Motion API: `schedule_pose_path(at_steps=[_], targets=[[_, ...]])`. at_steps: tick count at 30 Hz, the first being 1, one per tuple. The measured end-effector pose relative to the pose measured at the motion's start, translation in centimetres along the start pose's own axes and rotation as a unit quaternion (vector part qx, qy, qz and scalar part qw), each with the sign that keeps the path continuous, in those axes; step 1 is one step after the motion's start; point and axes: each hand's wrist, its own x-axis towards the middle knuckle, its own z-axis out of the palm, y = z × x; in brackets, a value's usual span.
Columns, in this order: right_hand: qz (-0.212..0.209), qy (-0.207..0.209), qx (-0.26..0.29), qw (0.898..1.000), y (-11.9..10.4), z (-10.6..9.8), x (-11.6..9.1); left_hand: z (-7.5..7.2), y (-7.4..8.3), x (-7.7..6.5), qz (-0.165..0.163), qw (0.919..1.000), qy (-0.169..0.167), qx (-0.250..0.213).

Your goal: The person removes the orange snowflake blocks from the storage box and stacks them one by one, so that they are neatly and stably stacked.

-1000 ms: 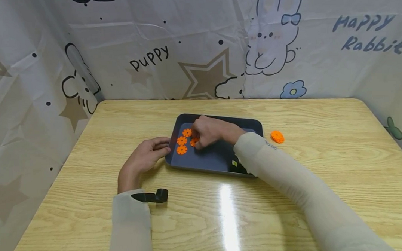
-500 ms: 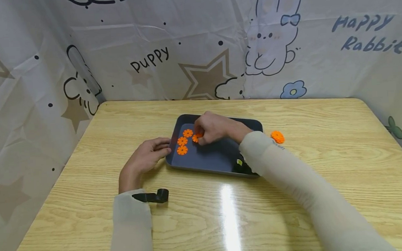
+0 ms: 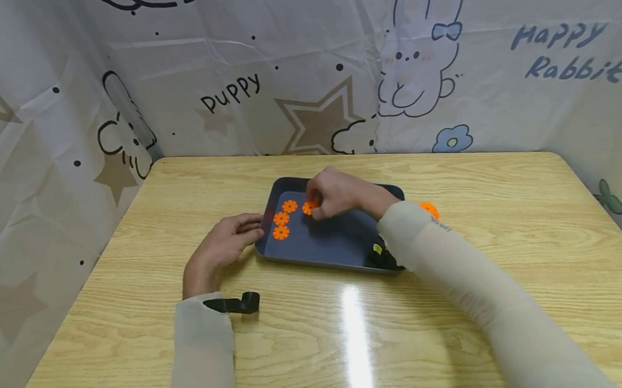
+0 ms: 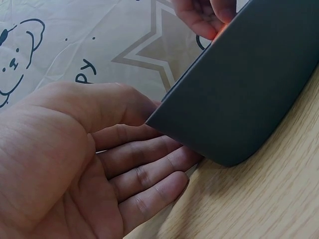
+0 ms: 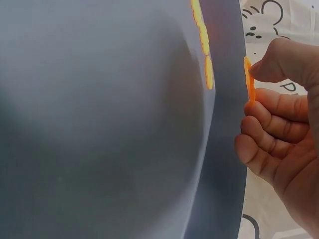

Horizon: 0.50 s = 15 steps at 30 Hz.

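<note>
A dark grey rectangular tray (image 3: pixel 318 246) stands on the wooden table. Three orange flower-shaped discs (image 3: pixel 281 218) lie in a column along its left inner side. My right hand (image 3: pixel 337 190) is over the tray, to the right of that column. Between thumb and forefinger it pinches another orange disc (image 5: pixel 249 79), seen edge-on in the right wrist view. At the tray's left end, my left hand (image 3: pixel 229 241) rests against the outer wall. Its fingers (image 4: pixel 149 174) are loosely extended at the tray's corner, with some fingertips hidden behind the wall.
More orange discs (image 3: pixel 429 209) lie on the table (image 3: pixel 499 209) right of the tray, partly covered by my right sleeve. A black wrist camera mount (image 3: pixel 243 303) sticks out from my left cuff. A printed curtain (image 3: pixel 306 72) hangs behind the table.
My right hand has shifted a little right and toward the back of the tray with its disc, away from the other three. The left hand and the tray have stayed in place.
</note>
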Motion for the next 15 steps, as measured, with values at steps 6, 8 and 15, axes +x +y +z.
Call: schedule_pose_path(at_steps=[6,8,15], targets=[[0.004,0.003,0.005,1.000,0.07,-0.23,-0.39,-0.02,-0.09,0.02,0.003,1.0000,0.001,0.001],[0.006,0.003,0.001,1.000,0.09,-0.30,-0.52,-0.02,-0.08,0.04,0.003,1.0000,0.001,-0.001],[0.005,0.005,-0.014,1.000,0.05,-0.93,-0.94,-0.06,0.04,0.01,0.006,1.0000,-0.001,-0.006]])
